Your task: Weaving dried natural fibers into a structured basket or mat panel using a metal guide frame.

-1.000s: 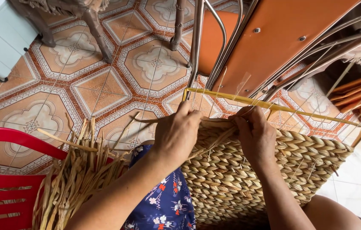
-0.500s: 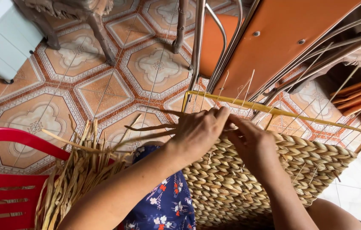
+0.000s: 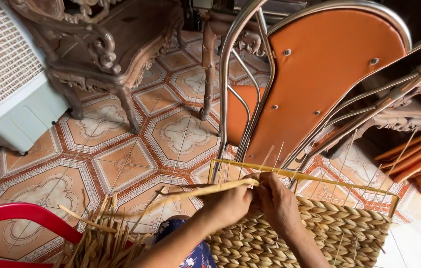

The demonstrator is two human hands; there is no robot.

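Pinching a dried fiber strand [image 3: 205, 190] taut, left hand [image 3: 230, 204] and right hand [image 3: 276, 202] close on it against the half-woven basket [image 3: 319, 233], strand trailing toward 9 o'clock.

left hand [image 3: 227, 206] and right hand [image 3: 277, 201] meet near centre, fingers curled shut, forearms angling in from below.

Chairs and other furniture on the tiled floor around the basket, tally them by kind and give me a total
Orange metal-frame chair: 1
Red plastic chair: 1
Carved wooden furniture pieces: 2, one at upper left, one behind the metal frame
White grille-fronted appliance: 1
Total: 5
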